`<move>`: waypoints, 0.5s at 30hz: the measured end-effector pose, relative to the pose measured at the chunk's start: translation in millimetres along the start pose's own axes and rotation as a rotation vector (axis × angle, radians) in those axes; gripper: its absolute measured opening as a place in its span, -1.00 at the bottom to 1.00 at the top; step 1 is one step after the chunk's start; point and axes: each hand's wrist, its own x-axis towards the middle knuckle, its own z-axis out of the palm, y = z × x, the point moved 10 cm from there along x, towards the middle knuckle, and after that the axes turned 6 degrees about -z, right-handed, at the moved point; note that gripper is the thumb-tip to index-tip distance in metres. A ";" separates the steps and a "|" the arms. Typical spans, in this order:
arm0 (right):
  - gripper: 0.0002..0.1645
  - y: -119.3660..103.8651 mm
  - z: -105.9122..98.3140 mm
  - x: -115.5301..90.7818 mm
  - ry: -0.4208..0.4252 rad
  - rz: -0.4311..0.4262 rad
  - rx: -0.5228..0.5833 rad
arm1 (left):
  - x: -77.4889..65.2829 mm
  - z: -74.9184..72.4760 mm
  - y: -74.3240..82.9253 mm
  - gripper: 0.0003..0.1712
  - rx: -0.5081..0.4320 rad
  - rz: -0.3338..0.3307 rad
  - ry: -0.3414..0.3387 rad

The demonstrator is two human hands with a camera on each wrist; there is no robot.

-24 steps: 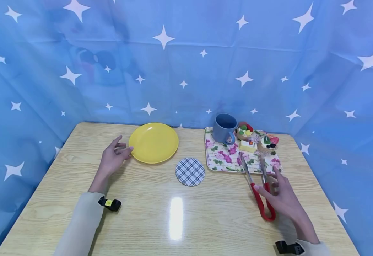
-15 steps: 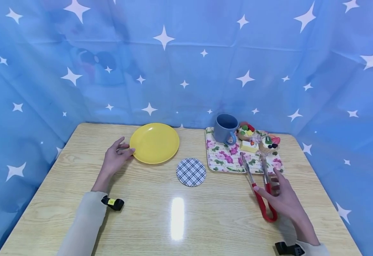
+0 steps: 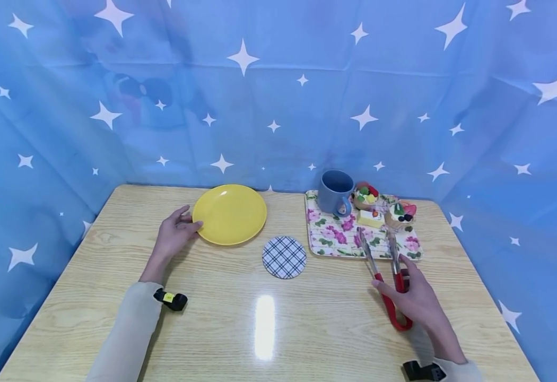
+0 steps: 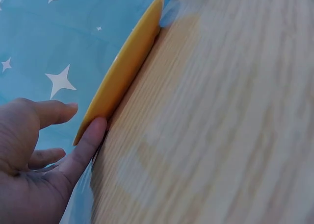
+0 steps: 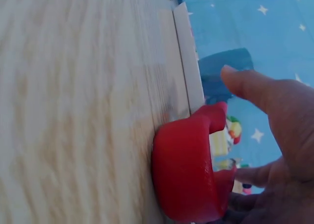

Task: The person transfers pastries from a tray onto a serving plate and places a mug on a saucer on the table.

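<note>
Right hand (image 3: 417, 300) at tongs (image 3: 389, 307), tips (image 3: 360, 234) forward over tray (image 3: 322, 248).

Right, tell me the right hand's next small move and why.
I'd probably close the right hand around the tongs: the hand is over their red handles, but the thumb looks clear of them in the right wrist view, and their two arms stand spread, tips over the tray.

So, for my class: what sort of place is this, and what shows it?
Probably a staged tabletop set-up, though its exact purpose can't be told: blue star-patterned cloth hangs around the back and sides of a wooden table, and a yellow plate sits out on it.
</note>
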 end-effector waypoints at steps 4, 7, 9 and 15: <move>0.48 -0.3 0.5 0.0 0.014 0.016 -0.006 | 2.9 0.9 0.2 -0.08 0.001 0.005 -0.002; 0.49 0.2 0.9 0.3 0.017 0.027 -0.014 | 4.5 2.8 -0.6 -0.12 -0.004 0.011 -0.016; 0.49 0.6 1.2 0.7 0.018 0.029 -0.023 | 5.6 4.4 -2.3 -0.15 -0.013 0.008 -0.029; 0.52 3.7 2.2 2.1 0.013 0.041 -0.060 | 5.3 7.3 -4.9 -0.19 -0.035 0.004 -0.070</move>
